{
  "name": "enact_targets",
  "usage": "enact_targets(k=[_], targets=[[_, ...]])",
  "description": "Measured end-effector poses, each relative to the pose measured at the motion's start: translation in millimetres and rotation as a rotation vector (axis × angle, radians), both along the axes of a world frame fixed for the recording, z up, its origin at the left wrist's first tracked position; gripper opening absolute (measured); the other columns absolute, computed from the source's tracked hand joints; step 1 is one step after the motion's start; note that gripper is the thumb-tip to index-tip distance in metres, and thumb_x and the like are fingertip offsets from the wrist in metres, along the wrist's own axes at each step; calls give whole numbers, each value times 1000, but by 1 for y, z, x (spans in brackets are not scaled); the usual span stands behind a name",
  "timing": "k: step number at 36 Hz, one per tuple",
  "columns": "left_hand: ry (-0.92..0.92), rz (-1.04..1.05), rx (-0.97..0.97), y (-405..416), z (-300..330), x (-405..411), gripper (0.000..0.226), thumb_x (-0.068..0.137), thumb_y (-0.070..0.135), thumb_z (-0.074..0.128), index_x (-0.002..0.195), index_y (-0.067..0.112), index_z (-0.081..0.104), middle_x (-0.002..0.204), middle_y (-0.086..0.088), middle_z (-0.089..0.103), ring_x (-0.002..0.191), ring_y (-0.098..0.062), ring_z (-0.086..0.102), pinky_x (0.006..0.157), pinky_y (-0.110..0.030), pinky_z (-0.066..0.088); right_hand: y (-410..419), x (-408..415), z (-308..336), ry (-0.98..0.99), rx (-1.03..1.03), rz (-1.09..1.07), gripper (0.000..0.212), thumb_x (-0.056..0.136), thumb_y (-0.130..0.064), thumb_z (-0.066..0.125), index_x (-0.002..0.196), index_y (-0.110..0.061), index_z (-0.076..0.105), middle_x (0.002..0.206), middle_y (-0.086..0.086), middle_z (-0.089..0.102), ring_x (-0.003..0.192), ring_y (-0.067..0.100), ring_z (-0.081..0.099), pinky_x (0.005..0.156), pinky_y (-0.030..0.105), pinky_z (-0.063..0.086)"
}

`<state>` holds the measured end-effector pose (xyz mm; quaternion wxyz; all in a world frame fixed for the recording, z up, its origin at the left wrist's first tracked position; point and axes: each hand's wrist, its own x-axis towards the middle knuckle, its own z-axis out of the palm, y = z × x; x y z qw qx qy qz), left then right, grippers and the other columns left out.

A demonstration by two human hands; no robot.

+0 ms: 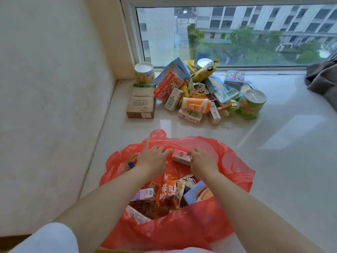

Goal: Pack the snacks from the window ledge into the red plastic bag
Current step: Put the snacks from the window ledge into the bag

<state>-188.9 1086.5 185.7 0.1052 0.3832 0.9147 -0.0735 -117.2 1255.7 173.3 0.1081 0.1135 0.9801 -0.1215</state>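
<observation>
right hand (201, 159) pinches a small pink carton (181, 157) over the red plastic bag (182, 227); left hand (154, 157) rests spread on its rim. several snacks packed; most of the snack pile (198, 94) waits beyond both hands.

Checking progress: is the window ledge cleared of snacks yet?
No, a pile of snacks lies on the window ledge beyond the red plastic bag.

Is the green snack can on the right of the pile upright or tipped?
Tipped. The green can leans on the ledge with its white lid facing up and sideways.
</observation>
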Motion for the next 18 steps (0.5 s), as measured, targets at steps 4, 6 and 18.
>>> enact_targets(k=[4, 6, 18], targets=[[13, 46, 47, 44, 12, 4, 51, 97, 34, 39, 146, 28, 26, 142, 0, 44, 134, -23, 37, 116, -54, 9, 44, 1, 9, 48, 10, 2, 36, 92, -15, 46, 128, -18, 51, 126, 4, 52, 118, 25, 45, 92, 34, 40], [13, 78, 53, 67, 16, 5, 52, 96, 32, 40, 146, 27, 26, 141, -1, 45, 134, -23, 37, 115, -54, 11, 67, 1, 13, 49, -1, -9, 38, 92, -17, 46, 129, -19, 50, 128, 4, 52, 120, 24, 45, 95, 35, 40], [-41, 221, 42, 185, 21, -17, 54, 94, 30, 42, 146, 25, 28, 138, -3, 47, 124, -24, 45, 96, -37, 38, 190, -26, 20, -63, -50, -14, 40, 93, -23, 45, 132, -19, 49, 133, 4, 49, 125, 23, 42, 98, 35, 39]])
